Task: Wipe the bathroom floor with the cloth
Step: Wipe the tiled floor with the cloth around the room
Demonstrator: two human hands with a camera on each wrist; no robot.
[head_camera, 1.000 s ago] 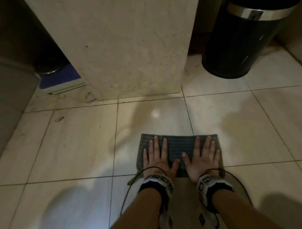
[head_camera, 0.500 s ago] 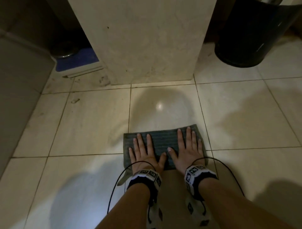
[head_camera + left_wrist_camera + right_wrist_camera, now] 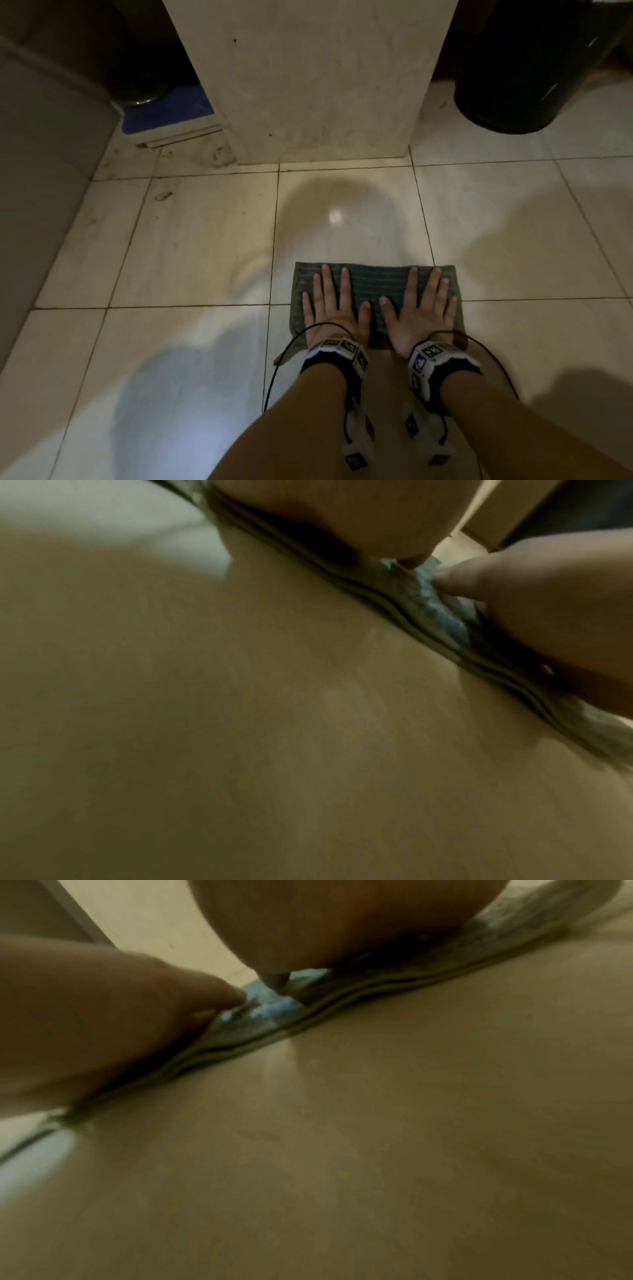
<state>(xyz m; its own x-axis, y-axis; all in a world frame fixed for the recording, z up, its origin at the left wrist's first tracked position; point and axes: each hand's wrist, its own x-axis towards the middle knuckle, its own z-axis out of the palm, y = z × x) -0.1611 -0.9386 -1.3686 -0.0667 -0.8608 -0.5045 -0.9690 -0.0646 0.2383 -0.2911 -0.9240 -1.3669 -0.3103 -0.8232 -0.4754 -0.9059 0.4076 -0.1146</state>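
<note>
Cloth [image 3: 375, 291], folded into a grey ribbed pad, lies flat on the tiled floor [image 3: 191, 246] at about 5 o'clock in the head view, straddling a grout line. The left hand [image 3: 334, 308] presses its 9 o'clock half and the right hand [image 3: 423, 310] its 3 o'clock half, both with fingers straight and spread wide, palms down, thumbs nearly meeting in the middle. The wrist views show the stacked folded edges of the pad under the heels of the palms. To wipe well, I judge the weight should stay even across both palms so the whole pad drags flat and the layers do not slide apart or bunch. Strokes toward 12 o'clock meet the pale stone pedestal [image 3: 308, 78]; the smudged tiles at 10 o'clock beside it look most in need. A dark bin [image 3: 534, 78] stands at 2 o'clock, well apart.
</note>
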